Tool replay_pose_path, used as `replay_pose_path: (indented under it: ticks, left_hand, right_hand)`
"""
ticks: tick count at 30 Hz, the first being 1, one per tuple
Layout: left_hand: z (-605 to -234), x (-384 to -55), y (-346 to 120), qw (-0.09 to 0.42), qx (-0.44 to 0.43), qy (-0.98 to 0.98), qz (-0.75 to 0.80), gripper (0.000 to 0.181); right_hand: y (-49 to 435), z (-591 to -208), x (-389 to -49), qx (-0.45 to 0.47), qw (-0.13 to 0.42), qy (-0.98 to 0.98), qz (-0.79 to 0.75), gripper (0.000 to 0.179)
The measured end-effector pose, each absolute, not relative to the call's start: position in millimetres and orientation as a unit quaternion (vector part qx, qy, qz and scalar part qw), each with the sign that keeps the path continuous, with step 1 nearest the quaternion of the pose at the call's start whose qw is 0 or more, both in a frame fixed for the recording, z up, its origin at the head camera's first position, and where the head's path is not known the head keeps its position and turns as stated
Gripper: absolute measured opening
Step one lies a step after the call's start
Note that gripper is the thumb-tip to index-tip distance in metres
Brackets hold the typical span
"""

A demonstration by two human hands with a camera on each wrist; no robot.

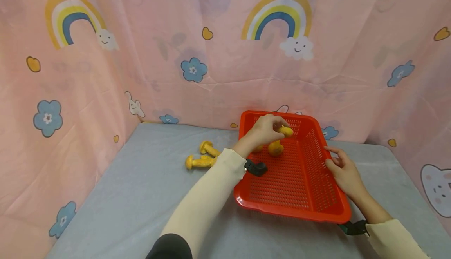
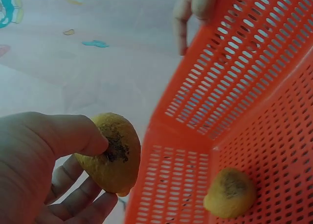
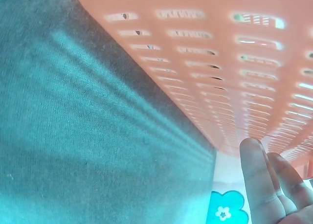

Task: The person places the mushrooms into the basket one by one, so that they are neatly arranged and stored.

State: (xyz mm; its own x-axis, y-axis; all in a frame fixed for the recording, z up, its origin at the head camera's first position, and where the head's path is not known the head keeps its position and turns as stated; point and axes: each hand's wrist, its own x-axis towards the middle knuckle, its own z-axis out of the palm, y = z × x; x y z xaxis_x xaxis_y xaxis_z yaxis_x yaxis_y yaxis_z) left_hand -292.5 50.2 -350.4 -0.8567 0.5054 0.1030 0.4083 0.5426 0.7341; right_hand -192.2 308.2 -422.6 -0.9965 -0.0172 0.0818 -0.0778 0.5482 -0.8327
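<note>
My left hand [image 1: 266,129] pinches a yellow mushroom [image 1: 286,131] between thumb and fingers, over the far part of the red plastic basket [image 1: 282,208]. In the left wrist view, the held mushroom [image 2: 124,145] shows a dark patch beside the thumb. Another yellow mushroom [image 1: 276,148] lies inside the basket; one more [image 1: 258,148] is partly hidden behind the left wrist. At the basket's right side, my right hand [image 1: 343,171] grips the rim with thumb and forefinger over it. Other fingers [image 3: 259,180] of that hand lie along the slotted outer wall.
Several yellow mushrooms [image 1: 201,162] lie grouped on the grey cloth-covered table [image 1: 141,196], left of the basket and partly behind the left forearm. A pink patterned curtain [image 1: 225,55] hangs behind the table and along its sides.
</note>
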Motion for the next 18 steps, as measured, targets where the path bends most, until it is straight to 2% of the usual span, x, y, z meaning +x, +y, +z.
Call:
replay_pose_path:
  ticks: [18]
  left_hand:
    - [-375,-300,76,0.104,0.253,0.885,0.377,0.024]
  right_hand:
    - [308,-422,-193,0.029,0.033,-0.877,0.478,0.050]
